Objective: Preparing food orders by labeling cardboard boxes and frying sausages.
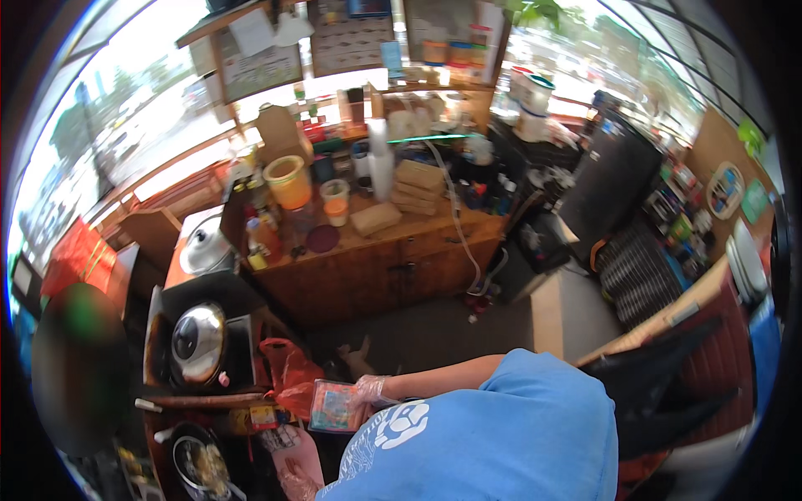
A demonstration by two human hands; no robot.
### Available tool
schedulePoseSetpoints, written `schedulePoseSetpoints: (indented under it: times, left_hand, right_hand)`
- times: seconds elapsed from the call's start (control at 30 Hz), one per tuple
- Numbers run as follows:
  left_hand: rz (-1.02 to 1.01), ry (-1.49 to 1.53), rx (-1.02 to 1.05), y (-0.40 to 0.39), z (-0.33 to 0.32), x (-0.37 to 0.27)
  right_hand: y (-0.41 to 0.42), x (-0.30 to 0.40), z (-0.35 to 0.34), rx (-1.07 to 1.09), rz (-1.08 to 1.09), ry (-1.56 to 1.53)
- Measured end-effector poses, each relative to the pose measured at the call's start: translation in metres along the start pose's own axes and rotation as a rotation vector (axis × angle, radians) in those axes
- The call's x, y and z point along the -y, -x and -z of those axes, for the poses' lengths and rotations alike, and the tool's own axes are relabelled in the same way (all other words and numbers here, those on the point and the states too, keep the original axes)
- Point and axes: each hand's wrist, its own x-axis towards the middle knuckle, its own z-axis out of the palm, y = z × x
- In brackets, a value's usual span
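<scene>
My right hand (371, 391), in a clear plastic glove, grips a flat packet (335, 406) with orange and blue print. Beside the packet hangs a crumpled red plastic bag (289, 369). Lower down, my left hand (297, 481), also in a clear glove, lies against a flat pink item (301, 446); whether it grips this is unclear. To the left of that hand, a dark pan (182, 433) on the stove contains pale food (210, 466). Farther up, a shiny metal lid (207, 332) with a black knob covers a pot.
A wooden cabinet (351, 285) bears an orange-yellow container (288, 181), stacked brown boxes (418, 185) and white cups (379, 163). Another metal lid (203, 247) lies beyond the stove. A white cable (460, 232) hangs down the cabinet front. Small boxes (263, 416) sit by the stove's edge.
</scene>
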Motion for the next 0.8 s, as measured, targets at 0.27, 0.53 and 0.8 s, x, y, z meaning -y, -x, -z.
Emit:
schedulePoseSetpoints:
  times: [0.27,0.53,0.8]
  left_hand:
    - [0.867,1.459,0.058,0.110,-0.002,-0.043]
    - [1.526,1.106,-0.848,0.197,0.020,-0.074]
    - [1.794,-0.011,-1.375,0.373,0.039,0.051]
  right_hand:
    - [-0.060,0.040,-0.086,0.560,-0.298,-0.055]
    - [-0.083,-0.017,-0.210,0.861,-0.541,0.205]
    - [-0.130,-0.050,-0.233,0.722,-0.669,0.628]
